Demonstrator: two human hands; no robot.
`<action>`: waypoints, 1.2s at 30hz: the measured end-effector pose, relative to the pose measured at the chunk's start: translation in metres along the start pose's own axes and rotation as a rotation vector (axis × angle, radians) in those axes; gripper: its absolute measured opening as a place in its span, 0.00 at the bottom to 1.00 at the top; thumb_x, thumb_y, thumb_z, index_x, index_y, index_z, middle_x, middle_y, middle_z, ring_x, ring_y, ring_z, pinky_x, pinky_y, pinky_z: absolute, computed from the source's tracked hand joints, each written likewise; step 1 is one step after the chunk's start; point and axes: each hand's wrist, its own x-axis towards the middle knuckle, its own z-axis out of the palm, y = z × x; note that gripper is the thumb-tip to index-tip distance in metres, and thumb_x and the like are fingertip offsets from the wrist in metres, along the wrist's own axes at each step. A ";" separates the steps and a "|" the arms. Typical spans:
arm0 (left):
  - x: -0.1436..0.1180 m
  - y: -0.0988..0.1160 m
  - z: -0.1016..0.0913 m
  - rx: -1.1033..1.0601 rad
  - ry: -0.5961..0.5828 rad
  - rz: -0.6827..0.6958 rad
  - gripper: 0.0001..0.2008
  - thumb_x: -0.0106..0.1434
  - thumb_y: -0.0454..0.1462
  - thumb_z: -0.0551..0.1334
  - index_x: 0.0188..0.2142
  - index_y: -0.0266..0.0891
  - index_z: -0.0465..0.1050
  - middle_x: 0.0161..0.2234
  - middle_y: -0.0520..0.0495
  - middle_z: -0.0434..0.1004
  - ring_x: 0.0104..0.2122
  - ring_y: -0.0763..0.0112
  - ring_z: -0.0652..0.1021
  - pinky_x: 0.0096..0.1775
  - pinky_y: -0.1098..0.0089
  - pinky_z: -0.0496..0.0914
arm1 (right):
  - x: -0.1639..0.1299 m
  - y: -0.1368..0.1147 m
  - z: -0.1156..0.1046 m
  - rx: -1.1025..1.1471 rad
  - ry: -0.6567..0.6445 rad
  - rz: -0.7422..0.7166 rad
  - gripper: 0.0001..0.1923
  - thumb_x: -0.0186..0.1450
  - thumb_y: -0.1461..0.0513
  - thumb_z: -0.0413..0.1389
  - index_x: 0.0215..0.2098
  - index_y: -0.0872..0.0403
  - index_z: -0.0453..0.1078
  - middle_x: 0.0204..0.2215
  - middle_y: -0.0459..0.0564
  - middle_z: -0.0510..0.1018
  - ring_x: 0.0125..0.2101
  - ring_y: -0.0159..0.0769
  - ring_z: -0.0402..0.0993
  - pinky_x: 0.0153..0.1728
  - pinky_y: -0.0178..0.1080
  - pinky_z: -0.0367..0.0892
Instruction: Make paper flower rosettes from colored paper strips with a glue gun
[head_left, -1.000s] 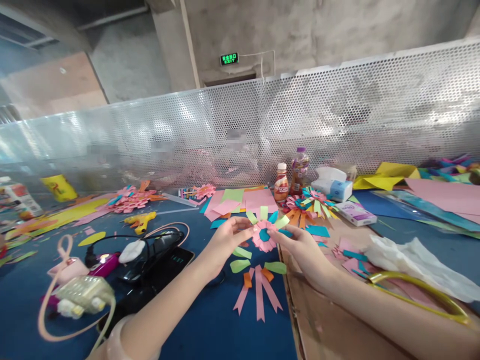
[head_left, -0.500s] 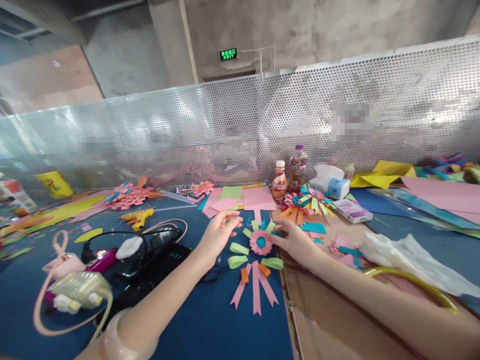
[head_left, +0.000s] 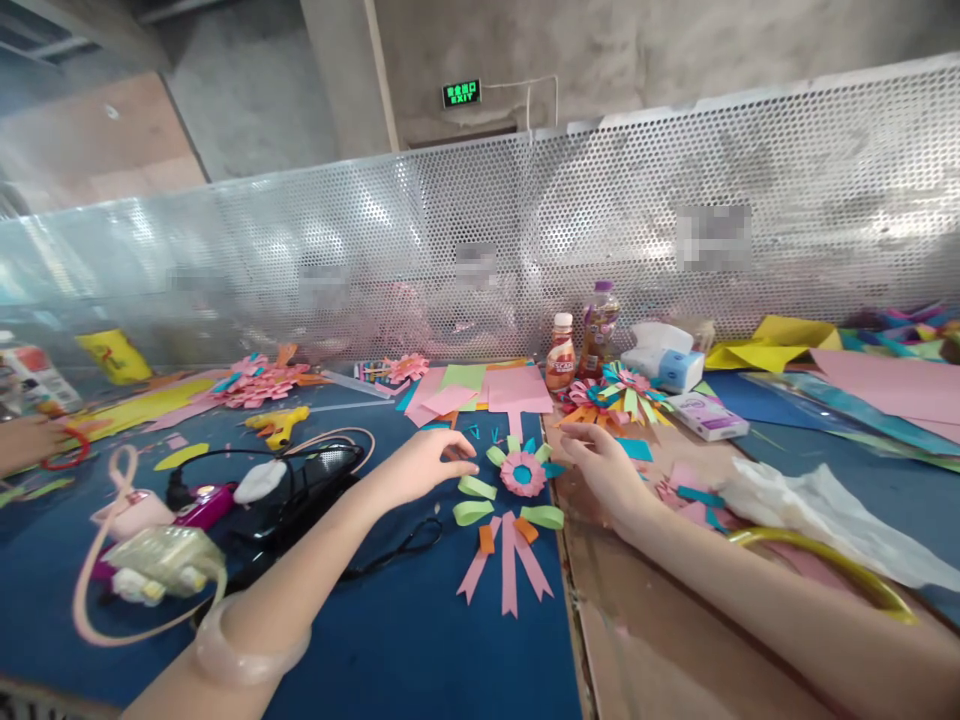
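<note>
A pink paper flower with a blue centre (head_left: pixel 523 473) lies on the blue table (head_left: pixel 420 640), ringed by green and blue looped strips (head_left: pixel 474 499). Pink and orange strips (head_left: pixel 508 560) fan out below it. My left hand (head_left: pixel 421 464) hovers just left of the flower, fingers loosely apart, holding nothing. My right hand (head_left: pixel 604 465) hovers just right of it above a cardboard sheet (head_left: pixel 637 640), open and empty. Neither hand touches the flower.
Two drink bottles (head_left: pixel 581 347), a tissue pack (head_left: pixel 664 360), finished paper flowers (head_left: pixel 615 396) and coloured sheets (head_left: pixel 487 388) lie beyond. A yellow glue gun (head_left: pixel 279 424), cables, a phone (head_left: pixel 304 495) and a charger sit left. Another person's hand (head_left: pixel 30 440) shows far left. A perforated metal screen (head_left: pixel 525 250) backs the table.
Both hands held the flower up a second ago. They set it down among the strips and have let go, drawing slightly apart.
</note>
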 end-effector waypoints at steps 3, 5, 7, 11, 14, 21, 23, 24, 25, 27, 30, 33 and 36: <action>0.000 -0.002 -0.010 -0.014 -0.147 0.010 0.13 0.50 0.43 0.66 0.35 0.42 0.77 0.35 0.48 0.78 0.37 0.62 0.76 0.39 0.67 0.67 | 0.000 0.000 0.000 0.012 -0.001 0.018 0.18 0.54 0.58 0.52 0.40 0.57 0.70 0.37 0.55 0.76 0.36 0.40 0.73 0.35 0.38 0.67; -0.001 -0.001 -0.012 0.019 -0.161 0.042 0.11 0.50 0.42 0.66 0.33 0.43 0.78 0.34 0.48 0.78 0.35 0.63 0.76 0.37 0.69 0.66 | -0.001 0.000 0.000 0.019 -0.012 0.025 0.18 0.54 0.58 0.52 0.40 0.58 0.70 0.36 0.54 0.77 0.36 0.41 0.73 0.35 0.39 0.66; -0.002 0.001 -0.012 0.063 -0.157 0.076 0.09 0.51 0.42 0.65 0.31 0.42 0.78 0.33 0.49 0.77 0.34 0.64 0.75 0.36 0.70 0.65 | -0.002 0.000 0.000 0.024 -0.029 0.027 0.17 0.54 0.58 0.52 0.39 0.58 0.71 0.35 0.54 0.77 0.36 0.41 0.73 0.35 0.39 0.66; -0.005 0.008 -0.012 0.075 -0.188 0.070 0.08 0.54 0.42 0.64 0.31 0.41 0.76 0.33 0.49 0.77 0.33 0.66 0.75 0.35 0.71 0.65 | -0.003 0.001 0.000 0.025 -0.051 0.009 0.17 0.55 0.58 0.51 0.39 0.58 0.70 0.35 0.53 0.77 0.34 0.40 0.73 0.34 0.39 0.65; -0.006 0.016 -0.015 0.022 -0.196 0.061 0.08 0.55 0.41 0.63 0.33 0.41 0.75 0.33 0.49 0.77 0.33 0.67 0.76 0.36 0.70 0.66 | -0.004 0.001 0.000 0.019 -0.060 -0.044 0.14 0.56 0.58 0.51 0.38 0.57 0.70 0.37 0.53 0.76 0.35 0.38 0.71 0.37 0.39 0.65; -0.008 0.032 -0.013 -0.037 -0.125 0.150 0.09 0.58 0.41 0.60 0.36 0.41 0.74 0.35 0.48 0.77 0.34 0.67 0.76 0.37 0.70 0.67 | -0.024 -0.014 0.000 -0.204 -0.273 -0.520 0.10 0.62 0.56 0.52 0.37 0.52 0.70 0.36 0.48 0.73 0.39 0.38 0.67 0.43 0.43 0.62; -0.007 0.030 -0.011 -0.039 -0.100 0.151 0.10 0.59 0.42 0.60 0.37 0.40 0.74 0.36 0.49 0.77 0.35 0.68 0.76 0.38 0.70 0.68 | -0.030 -0.018 0.001 -0.278 -0.337 -0.596 0.09 0.63 0.56 0.52 0.37 0.50 0.70 0.37 0.47 0.72 0.43 0.39 0.64 0.46 0.44 0.60; -0.006 0.028 -0.011 -0.034 -0.078 0.141 0.11 0.59 0.42 0.60 0.37 0.40 0.73 0.36 0.49 0.77 0.36 0.68 0.76 0.39 0.69 0.68 | -0.032 -0.018 0.002 -0.299 -0.342 -0.595 0.09 0.63 0.56 0.51 0.37 0.50 0.70 0.37 0.47 0.72 0.43 0.39 0.64 0.47 0.44 0.60; -0.006 0.024 -0.011 -0.018 -0.051 0.121 0.11 0.59 0.43 0.59 0.37 0.40 0.73 0.36 0.48 0.77 0.36 0.68 0.76 0.40 0.69 0.68 | -0.033 -0.017 0.003 -0.308 -0.322 -0.573 0.09 0.64 0.57 0.50 0.37 0.50 0.70 0.37 0.48 0.72 0.43 0.39 0.64 0.47 0.45 0.60; -0.004 0.015 -0.012 0.056 0.000 0.072 0.11 0.59 0.43 0.59 0.36 0.39 0.72 0.36 0.48 0.77 0.36 0.67 0.76 0.40 0.69 0.68 | -0.030 -0.012 0.005 -0.317 -0.230 -0.502 0.10 0.64 0.58 0.49 0.38 0.50 0.69 0.39 0.49 0.71 0.44 0.41 0.64 0.48 0.46 0.60; -0.003 0.002 -0.012 0.230 0.006 0.001 0.09 0.60 0.41 0.57 0.33 0.39 0.72 0.33 0.48 0.77 0.33 0.67 0.76 0.37 0.68 0.67 | -0.018 0.001 0.010 -0.290 -0.085 -0.311 0.16 0.59 0.57 0.53 0.44 0.53 0.68 0.45 0.54 0.70 0.48 0.46 0.63 0.49 0.50 0.60; -0.003 -0.004 -0.011 0.399 -0.017 -0.033 0.09 0.60 0.41 0.56 0.33 0.39 0.72 0.34 0.46 0.77 0.35 0.63 0.76 0.38 0.66 0.67 | -0.007 0.014 0.015 -0.145 -0.095 -0.145 0.24 0.53 0.56 0.58 0.47 0.56 0.65 0.43 0.56 0.73 0.44 0.45 0.70 0.45 0.48 0.65; -0.004 -0.001 -0.006 0.511 0.044 0.003 0.13 0.60 0.42 0.57 0.41 0.38 0.71 0.43 0.42 0.74 0.43 0.58 0.74 0.44 0.62 0.66 | -0.003 0.021 0.017 -0.013 -0.161 -0.120 0.26 0.51 0.60 0.60 0.48 0.55 0.63 0.39 0.53 0.75 0.39 0.41 0.74 0.40 0.44 0.69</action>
